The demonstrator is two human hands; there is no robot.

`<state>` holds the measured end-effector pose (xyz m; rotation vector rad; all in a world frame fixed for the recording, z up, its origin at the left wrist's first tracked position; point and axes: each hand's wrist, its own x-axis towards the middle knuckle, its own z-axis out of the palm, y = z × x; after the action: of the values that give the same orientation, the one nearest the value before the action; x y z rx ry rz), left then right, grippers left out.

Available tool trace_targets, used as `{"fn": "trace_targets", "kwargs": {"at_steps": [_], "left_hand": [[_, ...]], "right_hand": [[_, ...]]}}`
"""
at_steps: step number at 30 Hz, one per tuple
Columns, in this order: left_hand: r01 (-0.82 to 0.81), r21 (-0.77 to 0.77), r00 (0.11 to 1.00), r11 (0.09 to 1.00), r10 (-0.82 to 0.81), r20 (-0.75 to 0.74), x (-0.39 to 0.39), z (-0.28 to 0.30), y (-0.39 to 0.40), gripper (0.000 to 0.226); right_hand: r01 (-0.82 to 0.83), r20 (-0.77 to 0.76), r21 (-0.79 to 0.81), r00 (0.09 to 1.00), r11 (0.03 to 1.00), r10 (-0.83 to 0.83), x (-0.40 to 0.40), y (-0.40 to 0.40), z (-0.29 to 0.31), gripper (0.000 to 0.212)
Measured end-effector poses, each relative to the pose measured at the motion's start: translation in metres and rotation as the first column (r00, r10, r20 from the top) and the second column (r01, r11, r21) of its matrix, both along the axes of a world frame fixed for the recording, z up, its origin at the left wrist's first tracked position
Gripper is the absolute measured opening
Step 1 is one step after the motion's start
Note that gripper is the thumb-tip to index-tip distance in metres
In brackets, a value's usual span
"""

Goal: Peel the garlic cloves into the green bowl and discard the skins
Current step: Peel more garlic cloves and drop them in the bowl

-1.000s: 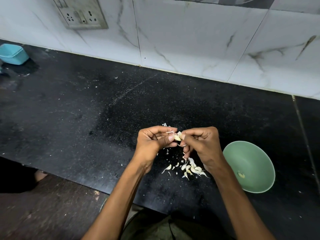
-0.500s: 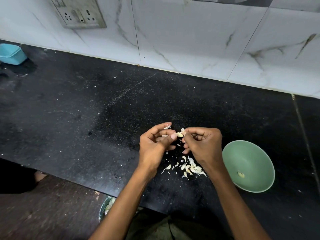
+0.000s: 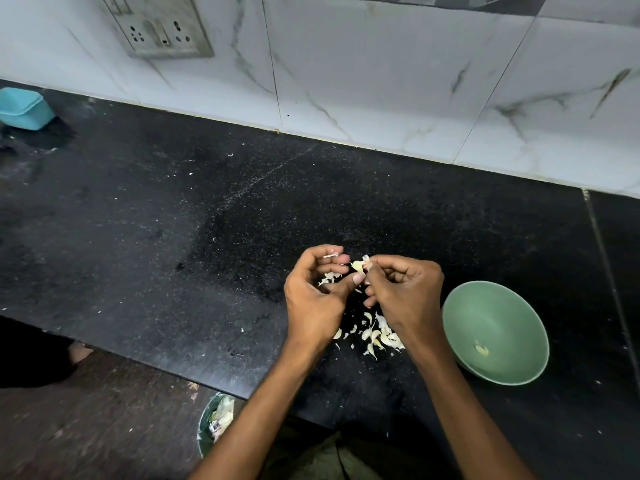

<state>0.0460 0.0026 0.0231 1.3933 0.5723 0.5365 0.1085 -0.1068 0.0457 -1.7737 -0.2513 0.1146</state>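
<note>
Over a black stone counter, two bare hands meet at the centre of the head view — the left hand and the right hand both pinch one pale garlic clove between thumb and fingertips, held just above the surface. Thin scraps of skin also lie in the left hand's curled fingers. At 6 o'clock from the clove, a scatter of peeled skins rests on the counter between the two wrists. A green bowl sits at 4 o'clock from the hands, just beside the right wrist, with one peeled clove lying inside near its low side. A bin holding pale scraps shows below the counter's front edge at 7 o'clock. A blue tub stands far off at 10 o'clock — near the marble-tiled wall and its socket plate.
</note>
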Motion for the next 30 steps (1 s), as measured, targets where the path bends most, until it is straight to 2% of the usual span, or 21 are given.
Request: {"fn": "trace_targets", "kwargs": {"at_steps": [2,6,12,15,18,21,27,30], "left_hand": [[0.042,-0.030,0.998,0.999,-0.041,0.038,0.000,0.003,-0.002,0.039],[0.047,-0.086,0.995,0.995,-0.039,0.088,0.000,0.003,-0.002,0.036],[0.045,-0.119,0.991,0.992,-0.030,0.131,0.001,0.007,-0.003,0.035],[0.017,-0.155,0.991,0.988,0.003,0.134,0.002,0.007,-0.003,0.028],[-0.012,-0.222,0.990,0.975,0.043,0.138,0.002,0.006,0.001,0.022],[-0.034,-0.225,0.988,0.974,0.066,0.137,0.002,0.006,0.006,0.021],[-0.028,-0.204,0.994,0.979,0.049,0.097,0.002,0.005,0.011,0.021],[-0.010,-0.191,0.997,0.981,0.024,0.074,0.001,0.004,0.011,0.021]], "right_hand": [[-0.010,-0.002,0.000,1.000,1.000,0.010,-0.001,0.001,0.001,0.037],[-0.010,-0.028,0.011,1.000,1.000,0.011,0.000,0.000,0.000,0.022],[-0.043,0.029,0.019,0.999,0.999,0.042,-0.002,0.002,-0.002,0.025],[-0.049,-0.015,0.048,0.999,0.998,0.050,-0.001,0.002,-0.004,0.027],[-0.020,-0.076,0.102,0.997,0.995,0.027,0.004,0.001,-0.009,0.018],[-0.001,-0.123,0.131,0.992,0.991,0.017,0.011,-0.002,-0.013,0.011],[-0.119,-0.136,0.082,0.982,0.990,0.129,0.014,-0.002,-0.012,0.025],[-0.108,-0.054,-0.019,0.993,0.994,0.107,0.012,0.003,-0.011,0.028]]}}
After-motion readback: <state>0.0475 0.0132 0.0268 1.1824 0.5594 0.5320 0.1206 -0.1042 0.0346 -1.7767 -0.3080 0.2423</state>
